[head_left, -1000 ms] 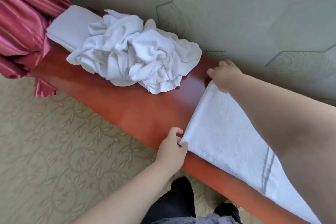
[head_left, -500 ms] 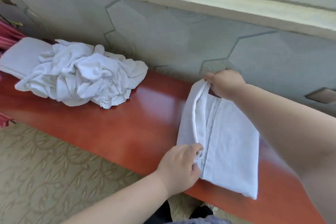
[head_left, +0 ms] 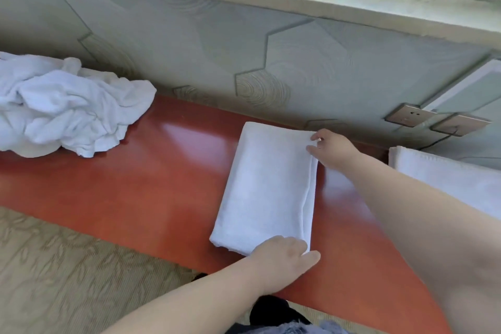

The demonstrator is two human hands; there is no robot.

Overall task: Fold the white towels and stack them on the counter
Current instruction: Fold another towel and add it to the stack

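The near right corner of the folded towel (head_left: pixel 268 184) is pressed down by the left hand (head_left: pixel 282 255), its fingers laid loosely over the cloth (no pinch can be made out), while the far right corner is pinched between thumb and fingertips of the right hand (head_left: pixel 333 149). The towel is laid flat across the red-brown counter (head_left: pixel 162 184), well apart from a crumpled heap of white towels (head_left: pixel 67 114) piled farther left. Another folded towel (head_left: pixel 447 176) is seen at right, with two wall sockets (head_left: pixel 406 116) beyond it.
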